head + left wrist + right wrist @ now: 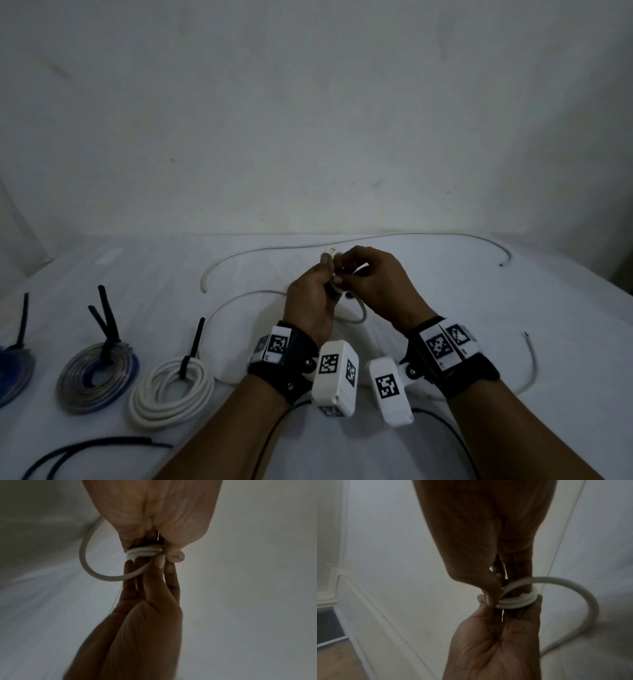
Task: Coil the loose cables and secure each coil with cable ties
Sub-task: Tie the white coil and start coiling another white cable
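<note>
A pale, softly creased sheet (pixel 462 298) is spread over the work surface, backed by a plain white wall. Just above it a white cable (pixel 89 562) is being wound: a few tight turns, a small coil (pixel 144 552), are pinched between both hands, with the left hand (pixel 310 306) closed round one side and the right hand (pixel 378 286) pinching the other side with thumb and fingertips. The step in hand is judged to be an early stage of coiling, since most of the smooth, round, fairly stiff cable lies loose across the sheet. The next move would call for more slack to be drawn in and laid evenly onto the turns without letting them spring apart. To the left, a finished white coil (pixel 171 390) and a glossy grey-blue coil (pixel 97 378) lie flat, each cinched by a black cable tie (pixel 193 346) with its tail standing up.
</note>
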